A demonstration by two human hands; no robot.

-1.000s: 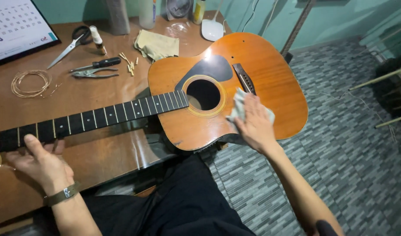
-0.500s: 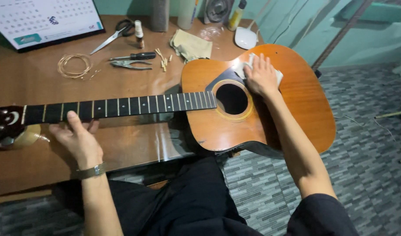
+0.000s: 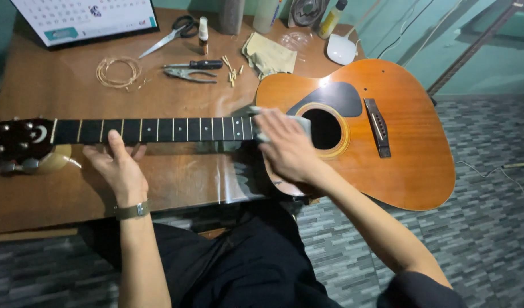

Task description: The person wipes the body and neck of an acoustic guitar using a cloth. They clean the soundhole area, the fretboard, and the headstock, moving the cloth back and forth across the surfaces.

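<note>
Nearest the camera, the person's dark-trousered lap (image 3: 239, 268) is filling the bottom of the view, with grey patterned floor tiles (image 3: 496, 239) lying to the right. Just beyond the lap, the orange-brown wooden acoustic guitar (image 3: 410, 142) is lying flat, face up, its body hanging off the right edge of the brown wooden table (image 3: 176, 188) and its black fretboard (image 3: 153, 130) stretching left across the tabletop to the dark headstock (image 3: 13, 145).

The left hand (image 3: 120, 171), wearing a wristband, is lying open on the table with its fingers spread, the fingertips touching the near edge of the fretboard close to the headstock. It is holding nothing. The right hand (image 3: 287, 145) is pressing flat, fingers extended and together, on a pale grey cloth (image 3: 300, 124) where the neck is meeting the guitar body, right beside the round sound hole (image 3: 324, 128); the hand is covering most of the cloth.

Farther back on the table, a coil of thin copper-coloured wire (image 3: 118, 72), grey pliers (image 3: 189, 74), a black-handled screwdriver (image 3: 196, 64) and several small pale pegs (image 3: 232, 69) are lying near one another. A crumpled yellowish rag (image 3: 270, 55) is sitting behind the guitar's upper shoulder. At the far edge, black-handled scissors (image 3: 173, 33), a small dropper bottle (image 3: 203, 34), a white computer mouse (image 3: 342, 49) and a white desk calendar (image 3: 85, 20) are resting.
</note>
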